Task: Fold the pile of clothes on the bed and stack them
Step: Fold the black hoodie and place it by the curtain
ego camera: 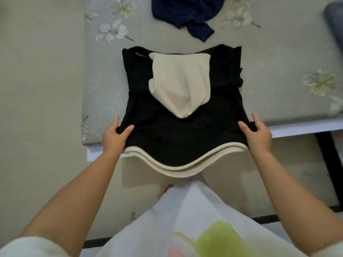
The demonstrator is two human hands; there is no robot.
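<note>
Two hands: both grip the one black garment, one at each side of its near end.
Left hand [116, 135]: thumb on top of the cloth, fingers curled under the left edge; it pinches the fabric just above the cream hem.
Black garment [178, 138]: lies flat on the bed [278, 86], already narrowed with its sides folded in; the near end hangs off the mattress edge between the hands and sags in the middle.
Cream hood [180, 84]: one, laid flat on the garment's back, pointing toward the person.
Cream hem [178, 168]: two cream bands show, one under the other, so the bottom edge is doubled.
Right hand [258, 133]: mirrors the other, thumb over and fingers under the right edge, gripping the cloth.
Navy garment [187, 12]: one, crumpled and unfolded, well apart at the far side of the bed.
Dark item at far right [334, 21]: one, blurred; what it is cannot be told.
Risk, sagging middle: if the hem is lifted over unevenly, the slack centre may bunch and crease the fold.
Risk, folded sides: a quick lift could let the tucked-in side panels slip out.
Risk, hood: it may shift or wrinkle under the incoming fold, leaving a lumpy stack.
Count of clothes seen: two certain, one folded partway, one untouched.
</note>
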